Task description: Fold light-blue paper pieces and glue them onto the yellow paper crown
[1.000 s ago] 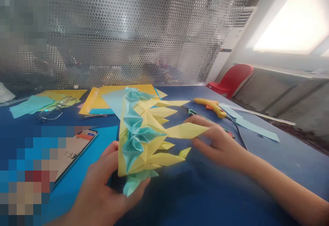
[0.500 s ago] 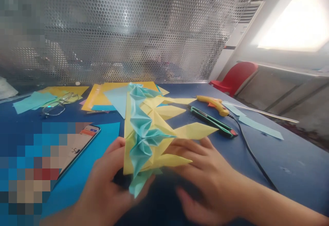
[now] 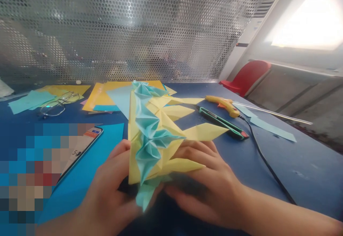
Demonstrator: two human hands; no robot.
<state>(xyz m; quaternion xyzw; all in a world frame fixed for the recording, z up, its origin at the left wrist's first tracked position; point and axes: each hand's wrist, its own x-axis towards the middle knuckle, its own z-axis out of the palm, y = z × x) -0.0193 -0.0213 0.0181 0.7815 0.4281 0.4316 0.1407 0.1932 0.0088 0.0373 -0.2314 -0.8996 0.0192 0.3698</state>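
A folded origami paper piece (image 3: pixel 149 136) stands in front of me, with a yellow body, pointed yellow petals stretching to the right and crisp turquoise folds down its front. My left hand (image 3: pixel 107 186) grips its lower left side, fingers partly hidden behind the yellow paper. At the lower right, my right hand (image 3: pixel 211 182) has its fingers tucked behind the petals and its thumb beneath them, closed around that side. The paper covers its fingertips. A turquoise tip (image 3: pixel 144 195) hangs down between the two hands.
On the blue table lie a green cutter (image 3: pixel 223 123), a yellow glue gun (image 3: pixel 222 104) with black cord, and paper strips (image 3: pixel 273 128). To the left are a phone (image 3: pixel 80 153), a blue sheet (image 3: pixel 114 136), eyeglasses (image 3: pixel 55 109) and coloured papers (image 3: pixel 100 96). Perforated metal (image 3: pixel 128 32) stands behind.
My right thumb has swung left and up toward the underside of the origami piece. The right fingers have shifted slightly; the left hand keeps its grip. The view has tilted a little.
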